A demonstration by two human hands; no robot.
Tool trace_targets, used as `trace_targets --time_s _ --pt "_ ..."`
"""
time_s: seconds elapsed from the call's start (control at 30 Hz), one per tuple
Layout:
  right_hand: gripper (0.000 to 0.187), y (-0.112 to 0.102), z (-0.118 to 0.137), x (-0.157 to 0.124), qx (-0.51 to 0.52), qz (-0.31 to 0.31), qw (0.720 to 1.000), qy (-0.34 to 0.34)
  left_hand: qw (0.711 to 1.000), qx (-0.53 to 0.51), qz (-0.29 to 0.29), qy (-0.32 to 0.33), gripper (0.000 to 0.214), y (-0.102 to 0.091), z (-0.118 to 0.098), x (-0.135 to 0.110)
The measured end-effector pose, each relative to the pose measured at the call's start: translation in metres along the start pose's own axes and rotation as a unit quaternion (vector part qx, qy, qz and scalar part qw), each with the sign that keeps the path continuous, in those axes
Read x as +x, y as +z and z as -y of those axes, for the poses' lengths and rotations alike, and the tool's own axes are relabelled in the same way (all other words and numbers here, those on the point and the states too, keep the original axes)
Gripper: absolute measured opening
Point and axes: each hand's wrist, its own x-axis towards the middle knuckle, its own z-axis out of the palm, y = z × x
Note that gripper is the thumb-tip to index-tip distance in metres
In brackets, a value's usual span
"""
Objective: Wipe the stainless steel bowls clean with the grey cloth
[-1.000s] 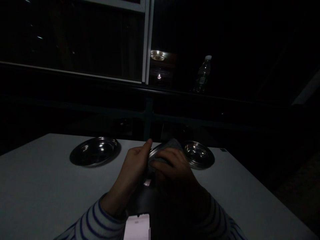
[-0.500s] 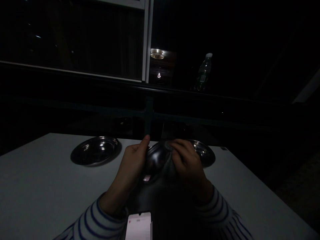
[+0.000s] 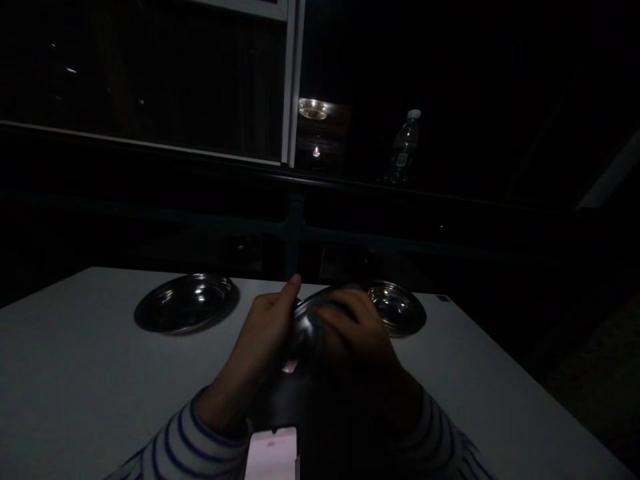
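A shiny steel dish (image 3: pixel 301 325) is held up and tilted over the near part of the table. My left hand (image 3: pixel 263 333) is closed on its left edge, with the thumb pointing up along the rim. Over the dish's inner face, my right hand (image 3: pixel 357 330) presses with bent fingers on a greyish cloth, now mostly hidden by the hand and the dark. Motion smears the right fingers a little. Beyond the hands, one steel dish (image 3: pixel 183 307) lies at the left and another steel dish (image 3: pixel 400 308) at the right, partly behind my right hand.
A phone with a lit screen (image 3: pixel 271 453) is at the near edge between my forearms. The white table (image 3: pixel 90 373) has a small dark label (image 3: pixel 443 299) at its far right corner. A plastic bottle (image 3: pixel 404 150) stands on the ledge behind, beside a window frame (image 3: pixel 293 87).
My right hand has slid left and slightly down across the dish, taking the cloth with it. My left hand keeps its hold on the edge. The whole view has shifted slightly.
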Motion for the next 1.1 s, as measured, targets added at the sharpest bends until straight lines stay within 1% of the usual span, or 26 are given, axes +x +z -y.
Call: trace_targets --time_s 0.03,0.07,0.1,0.17,0.23,0.27,0.3,0.4,0.43,0.5,0.6,0.63,0.77,0.8,0.83,0.93,0.97,1.0,1.1 --pt "0.021 0.0012 0.0027 0.0002 -0.006 0.008 1.0 -0.02 1.0 0.002 0.003 0.0 0.047 -0.0001 0.0006 0.0003" --pt "0.021 0.002 0.0043 0.0005 -0.008 0.01 1.0 -0.027 1.0 0.002 0.006 0.002 0.048 0.0 0.0011 0.0004" --pt "0.021 0.0025 0.0046 0.0007 -0.008 0.003 1.0 -0.018 1.0 0.0 0.009 0.005 0.048 0.0001 0.0014 0.0004" --pt "0.023 0.0023 0.0019 0.0006 0.004 -0.019 0.999 0.03 1.0 -0.009 0.014 0.009 0.047 0.0004 0.0015 0.0001" --pt "0.024 0.0018 -0.0013 -0.0007 0.011 -0.025 0.998 0.065 1.0 -0.021 0.021 0.002 0.046 0.0007 0.0014 -0.0001" --pt "0.024 0.0019 -0.0017 -0.0017 0.007 -0.02 0.998 0.061 0.999 -0.028 0.025 -0.003 0.045 0.0007 0.0016 0.0001" --pt "0.023 0.0023 -0.0012 -0.0027 0.0 -0.011 0.999 0.042 0.999 -0.037 0.03 -0.008 0.044 0.0006 0.0019 0.0005" --pt "0.02 0.0037 0.0024 -0.0041 -0.016 0.002 0.999 -0.045 0.997 -0.055 0.049 0.0 0.04 -0.0003 0.0037 0.0023" --pt "0.02 0.0036 0.0026 -0.0037 -0.014 0.001 0.998 -0.06 0.997 -0.058 0.053 0.004 0.039 -0.0007 0.0042 0.0028" --pt "0.021 0.0021 0.0006 -0.0024 -0.002 -0.008 0.999 -0.044 0.997 -0.061 0.055 0.01 0.039 -0.0011 0.0046 0.003" --pt "0.022 -0.0001 -0.0025 -0.0015 0.003 -0.016 1.0 0.016 0.997 -0.061 0.046 0.001 0.04 -0.001 0.0038 0.0019" --pt "0.022 0.0001 -0.002 -0.0017 -0.001 -0.012 1.0 0.014 0.997 -0.062 0.044 -0.003 0.041 -0.0009 0.0035 0.0016" --pt "0.018 0.0039 0.0021 -0.0037 -0.024 0.002 0.997 -0.076 0.997 -0.073 0.023 -0.002 0.044 -0.0004 0.0036 0.0019" --pt "0.018 0.0042 0.0016 -0.0037 -0.023 0.0 0.997 -0.077 0.997 -0.073 0.017 0.001 0.045 -0.0004 0.0039 0.0022" --pt "0.019 0.004 0.0003 -0.0036 -0.02 -0.003 0.998 -0.063 0.997 -0.07 0.013 0.003 0.045 -0.0005 0.004 0.0024" --pt "0.023 0.0017 -0.0038 -0.0029 -0.018 -0.022 1.0 0.012 0.998 -0.055 0.009 0.005 0.045 -0.0009 0.0031 0.0022" --pt "0.023 0.0013 -0.0038 -0.0028 -0.022 -0.023 0.999 0.022 0.999 -0.049 0.007 0.005 0.045 -0.001 0.0026 0.0019" --pt "0.023 0.0013 -0.003 -0.003 -0.028 -0.017 0.999 0.016 0.999 -0.042 0.007 0.005 0.045 -0.0011 0.0021 0.0017" --pt "0.021 0.0033 0.0009 -0.004 -0.038 -0.003 0.998 -0.054 1.0 -0.017 0.017 0.011 0.047 -0.0006 0.0018 0.0014"
